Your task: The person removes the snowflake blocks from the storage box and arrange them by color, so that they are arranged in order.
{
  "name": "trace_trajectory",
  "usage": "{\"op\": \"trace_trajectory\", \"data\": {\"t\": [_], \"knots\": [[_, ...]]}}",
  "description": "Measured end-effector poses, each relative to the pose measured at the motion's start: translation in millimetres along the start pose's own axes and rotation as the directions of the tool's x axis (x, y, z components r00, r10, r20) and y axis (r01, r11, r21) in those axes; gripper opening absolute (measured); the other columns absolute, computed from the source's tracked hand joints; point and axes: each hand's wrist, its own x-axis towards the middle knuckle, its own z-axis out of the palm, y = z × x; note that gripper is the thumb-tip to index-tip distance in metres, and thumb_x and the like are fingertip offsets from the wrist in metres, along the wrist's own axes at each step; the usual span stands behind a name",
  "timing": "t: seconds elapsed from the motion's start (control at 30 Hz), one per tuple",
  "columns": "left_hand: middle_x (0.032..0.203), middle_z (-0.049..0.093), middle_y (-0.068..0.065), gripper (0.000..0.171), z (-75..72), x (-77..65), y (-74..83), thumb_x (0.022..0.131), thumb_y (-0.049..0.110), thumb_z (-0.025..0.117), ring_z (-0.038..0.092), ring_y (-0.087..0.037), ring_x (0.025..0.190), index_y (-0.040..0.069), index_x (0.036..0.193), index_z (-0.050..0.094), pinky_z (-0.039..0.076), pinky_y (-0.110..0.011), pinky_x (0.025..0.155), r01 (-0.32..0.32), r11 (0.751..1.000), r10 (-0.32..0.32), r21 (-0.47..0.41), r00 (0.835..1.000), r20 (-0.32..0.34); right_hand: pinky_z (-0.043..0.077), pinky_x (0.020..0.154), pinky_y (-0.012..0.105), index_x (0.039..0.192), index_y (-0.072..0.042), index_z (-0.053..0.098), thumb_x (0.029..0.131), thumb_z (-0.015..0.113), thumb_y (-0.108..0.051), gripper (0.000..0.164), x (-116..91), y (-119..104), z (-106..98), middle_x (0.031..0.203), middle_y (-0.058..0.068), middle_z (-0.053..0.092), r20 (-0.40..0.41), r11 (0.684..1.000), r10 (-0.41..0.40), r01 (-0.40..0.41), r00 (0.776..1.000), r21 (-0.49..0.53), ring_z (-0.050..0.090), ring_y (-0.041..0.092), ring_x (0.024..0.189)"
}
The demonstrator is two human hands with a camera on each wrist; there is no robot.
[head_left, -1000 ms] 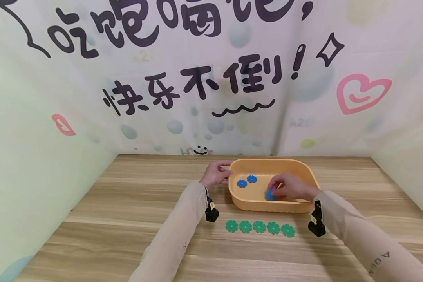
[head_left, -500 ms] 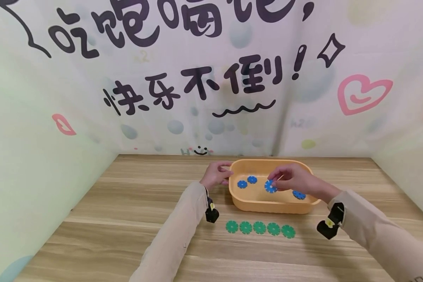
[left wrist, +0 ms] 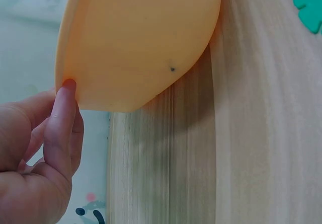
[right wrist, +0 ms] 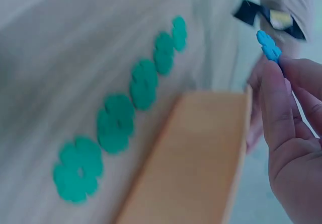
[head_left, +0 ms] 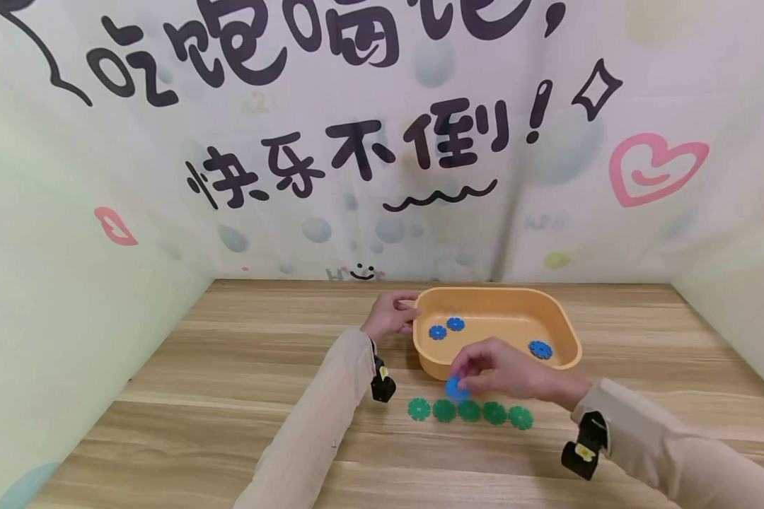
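My right hand (head_left: 503,369) pinches a blue snowflake disc (head_left: 456,389) between thumb and fingertips, in front of the orange plastic basin (head_left: 496,295). In the right wrist view the held blue disc (right wrist: 269,46) is seen nearly edge-on. My left hand (head_left: 388,314) grips the basin's left end, and the left wrist view shows its fingers (left wrist: 63,118) pinching the rim. Inside the basin lie three more blue discs, two at the left (head_left: 437,332) and one at the right (head_left: 540,350). A row of several green snowflake discs (head_left: 419,408) lies flat on the table before the basin.
The wood-grain table (head_left: 229,396) reaches back to a printed cloth backdrop (head_left: 280,233), with pale walls on both sides. A black wrist camera (head_left: 382,382) is strapped to the left wrist, another (head_left: 582,449) to the right.
My right hand has lifted the blue disc out of the basin and brought it forward over the front rim, close above the green row. My left hand has stayed on the basin.
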Motion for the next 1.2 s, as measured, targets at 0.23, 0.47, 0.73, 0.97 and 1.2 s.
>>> {"op": "trace_trajectory", "data": {"t": [0.23,0.47,0.73,0.97,1.2], "knots": [[0.089,0.060,-0.016,0.037,0.6,0.8,-0.4,0.082,0.002,0.061,0.063,-0.026,0.072,0.003,0.118,0.055,0.052,-0.042,0.073,0.002,1.000,-0.002,-0.002,1.000,-0.009,0.051,0.065,0.023,0.091,0.000,0.062,0.082,0.063,-0.008,0.012,2.7,6.2,27.1,0.082,0.002,0.060,0.074,0.996,0.033,-0.039,0.997,0.083,0.054,0.009,0.072],[0.090,0.059,-0.017,0.036,0.8,1.7,0.4,0.082,0.003,0.062,0.063,-0.028,0.076,0.003,0.118,0.055,0.053,-0.041,0.072,0.005,1.000,-0.005,-0.001,1.000,-0.009,0.051,0.069,0.022,0.086,0.000,0.062,0.078,0.064,-0.001,0.009,12.5,17.3,45.2,0.081,0.006,0.062,0.050,1.000,-0.001,0.000,0.999,0.023,0.055,0.006,0.072],[0.091,0.060,-0.018,0.037,-0.2,1.4,-1.0,0.082,0.002,0.062,0.063,-0.026,0.072,0.003,0.118,0.055,0.053,-0.041,0.070,-0.002,1.000,0.002,0.001,1.000,-0.009,0.050,0.063,0.018,0.081,-0.003,0.061,0.076,0.066,0.001,0.008,22.5,15.8,60.3,0.076,-0.002,0.059,0.006,0.994,0.059,-0.058,0.998,-0.090,0.053,0.004,0.067],[0.093,0.059,-0.018,0.036,-0.5,1.0,-0.8,0.082,0.003,0.061,0.063,-0.028,0.076,0.003,0.118,0.055,0.052,-0.042,0.072,0.003,1.000,-0.003,-0.009,1.000,-0.003,0.049,0.059,0.017,0.079,-0.007,0.064,0.075,0.067,-0.001,0.008,24.7,15.1,67.5,0.074,-0.006,0.060,0.008,0.987,0.051,-0.049,0.999,-0.155,0.052,0.001,0.065],[0.092,0.059,-0.017,0.037,-0.2,1.6,-1.7,0.082,0.003,0.061,0.062,-0.031,0.080,0.003,0.118,0.055,0.052,-0.043,0.073,0.004,1.000,-0.004,-0.019,1.000,0.001,0.048,0.059,0.015,0.079,-0.008,0.064,0.075,0.068,-0.002,0.008,26.3,13.2,70.5,0.073,-0.008,0.059,0.023,0.980,0.044,-0.039,0.999,-0.194,0.051,-0.001,0.064]]}}
